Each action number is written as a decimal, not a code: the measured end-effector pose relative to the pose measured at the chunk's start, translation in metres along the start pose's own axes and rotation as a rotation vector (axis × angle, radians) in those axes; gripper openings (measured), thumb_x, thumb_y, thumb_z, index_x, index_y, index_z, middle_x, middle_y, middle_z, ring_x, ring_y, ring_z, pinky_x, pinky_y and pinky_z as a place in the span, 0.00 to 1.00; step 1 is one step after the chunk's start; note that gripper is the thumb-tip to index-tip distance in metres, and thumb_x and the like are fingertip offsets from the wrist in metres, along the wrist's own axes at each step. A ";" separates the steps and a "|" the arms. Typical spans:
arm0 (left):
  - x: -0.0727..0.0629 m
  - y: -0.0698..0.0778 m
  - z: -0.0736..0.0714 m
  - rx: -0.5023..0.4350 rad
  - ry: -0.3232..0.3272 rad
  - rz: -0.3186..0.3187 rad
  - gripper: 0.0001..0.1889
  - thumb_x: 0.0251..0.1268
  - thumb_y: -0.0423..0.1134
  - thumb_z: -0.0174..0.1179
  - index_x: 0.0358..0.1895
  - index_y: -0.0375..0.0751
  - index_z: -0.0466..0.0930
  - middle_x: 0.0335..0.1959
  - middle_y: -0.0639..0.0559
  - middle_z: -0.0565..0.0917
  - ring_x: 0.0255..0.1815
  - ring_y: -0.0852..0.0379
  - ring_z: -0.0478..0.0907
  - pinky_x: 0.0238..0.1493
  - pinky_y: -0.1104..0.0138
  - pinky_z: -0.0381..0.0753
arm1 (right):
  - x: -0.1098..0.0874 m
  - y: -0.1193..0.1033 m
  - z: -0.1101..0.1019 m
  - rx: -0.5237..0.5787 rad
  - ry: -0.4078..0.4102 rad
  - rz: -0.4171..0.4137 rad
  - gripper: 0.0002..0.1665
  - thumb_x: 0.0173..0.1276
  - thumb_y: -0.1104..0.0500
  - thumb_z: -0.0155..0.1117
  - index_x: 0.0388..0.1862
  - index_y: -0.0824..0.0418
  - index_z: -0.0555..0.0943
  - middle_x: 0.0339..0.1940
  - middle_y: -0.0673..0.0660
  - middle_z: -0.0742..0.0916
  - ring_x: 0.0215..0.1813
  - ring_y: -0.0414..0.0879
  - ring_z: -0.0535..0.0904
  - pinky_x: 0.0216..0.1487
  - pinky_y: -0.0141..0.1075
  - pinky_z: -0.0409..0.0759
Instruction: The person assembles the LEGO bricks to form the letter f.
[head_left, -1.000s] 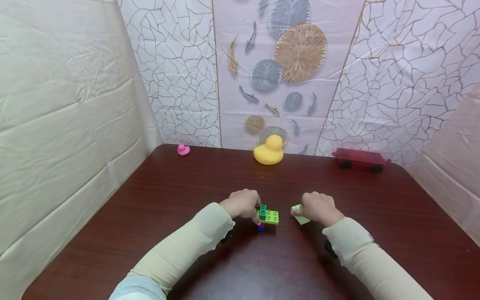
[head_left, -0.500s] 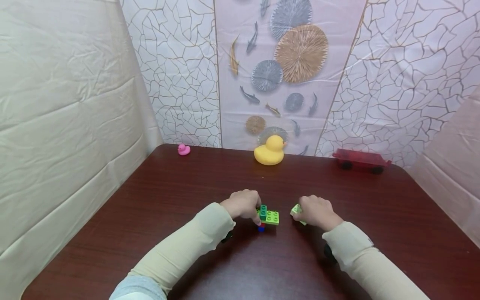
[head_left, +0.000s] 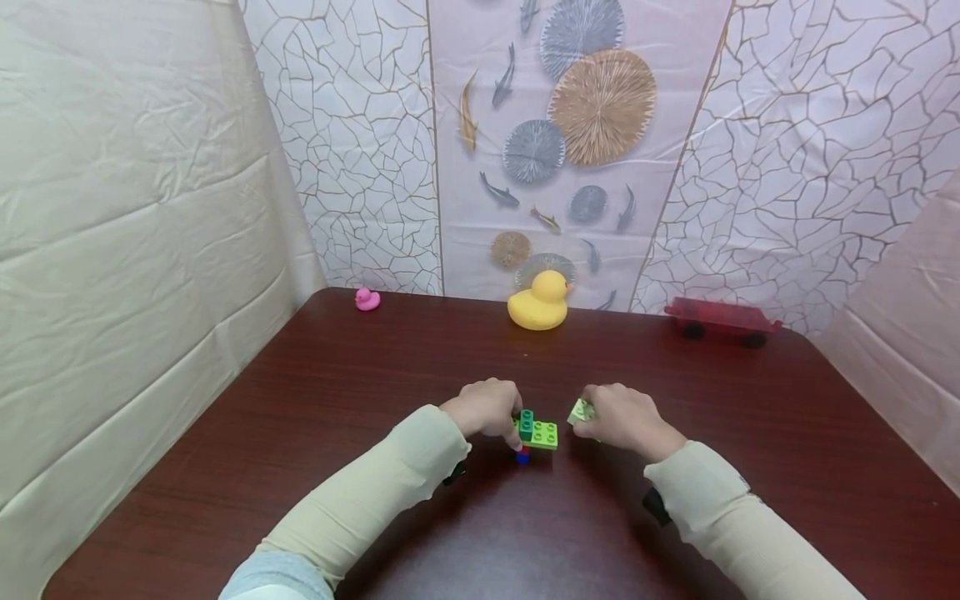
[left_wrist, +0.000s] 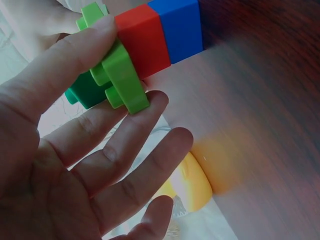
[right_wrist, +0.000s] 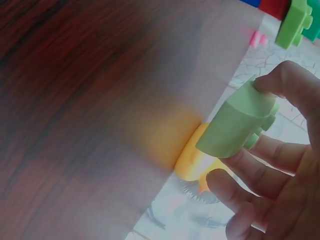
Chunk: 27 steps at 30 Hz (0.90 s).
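My left hand (head_left: 483, 406) pinches a small stack of toy building bricks by its lime-green plate (left_wrist: 122, 75). In the left wrist view a red brick (left_wrist: 142, 42) joins the plate to a blue brick (left_wrist: 181, 31), the lowest part. A dark green brick (head_left: 527, 425) sits across the plate's top. To the right of this stack, my right hand (head_left: 626, 417) grips a pale green brick (right_wrist: 237, 122) with a curved side and studs, thumb on one end and fingers on the other. A gap separates the pale brick from the stack; my right hand partly covers it in the head view.
Along the far edge of the dark brown table (head_left: 420, 517) stand a pink toy duck (head_left: 367, 300), a larger yellow duck (head_left: 538, 302) and a translucent red toy wagon (head_left: 722, 321). Patterned cloth (head_left: 360, 150) hangs behind the table, and plain cloth (head_left: 135, 250) hangs at the left.
My right hand has turned the pale green brick and shifted left with it, nearer the stack. The left hand and its bricks have stayed in place.
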<state>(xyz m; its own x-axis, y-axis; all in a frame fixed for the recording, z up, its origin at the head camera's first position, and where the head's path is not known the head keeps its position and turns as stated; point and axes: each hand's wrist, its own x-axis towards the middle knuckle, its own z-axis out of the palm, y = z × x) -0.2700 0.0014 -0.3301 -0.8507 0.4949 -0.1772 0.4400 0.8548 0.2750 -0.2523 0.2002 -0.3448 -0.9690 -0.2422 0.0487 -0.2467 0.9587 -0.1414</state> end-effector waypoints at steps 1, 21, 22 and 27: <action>0.000 0.000 0.000 -0.001 -0.001 -0.001 0.13 0.35 0.49 0.71 0.23 0.48 0.79 0.19 0.60 0.75 0.23 0.60 0.69 0.23 0.67 0.66 | 0.000 -0.002 -0.001 -0.005 0.010 -0.007 0.23 0.44 0.48 0.64 0.36 0.61 0.77 0.21 0.50 0.75 0.23 0.44 0.68 0.20 0.37 0.66; -0.001 0.001 -0.001 -0.005 -0.004 -0.009 0.13 0.35 0.48 0.71 0.24 0.48 0.79 0.19 0.60 0.75 0.23 0.60 0.69 0.24 0.67 0.66 | -0.004 -0.022 -0.011 0.001 0.081 -0.108 0.20 0.44 0.48 0.63 0.34 0.59 0.77 0.20 0.48 0.74 0.22 0.42 0.67 0.19 0.34 0.66; -0.001 0.001 -0.001 -0.006 -0.006 -0.010 0.13 0.35 0.48 0.71 0.24 0.48 0.79 0.19 0.60 0.75 0.23 0.60 0.69 0.24 0.67 0.67 | -0.004 -0.024 -0.011 0.000 0.083 -0.109 0.20 0.44 0.48 0.63 0.33 0.59 0.77 0.20 0.47 0.74 0.22 0.42 0.67 0.19 0.34 0.66; 0.000 0.001 -0.002 -0.021 -0.014 -0.008 0.12 0.35 0.47 0.71 0.21 0.48 0.78 0.18 0.59 0.75 0.22 0.60 0.68 0.23 0.67 0.66 | -0.005 -0.028 -0.012 -0.006 0.095 -0.128 0.20 0.44 0.49 0.62 0.34 0.59 0.77 0.20 0.47 0.74 0.22 0.42 0.67 0.19 0.34 0.66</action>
<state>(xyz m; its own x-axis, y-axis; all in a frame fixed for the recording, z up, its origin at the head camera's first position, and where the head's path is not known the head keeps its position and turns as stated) -0.2703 0.0020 -0.3281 -0.8497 0.4907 -0.1930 0.4273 0.8553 0.2932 -0.2400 0.1760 -0.3289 -0.9239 -0.3480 0.1591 -0.3682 0.9216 -0.1226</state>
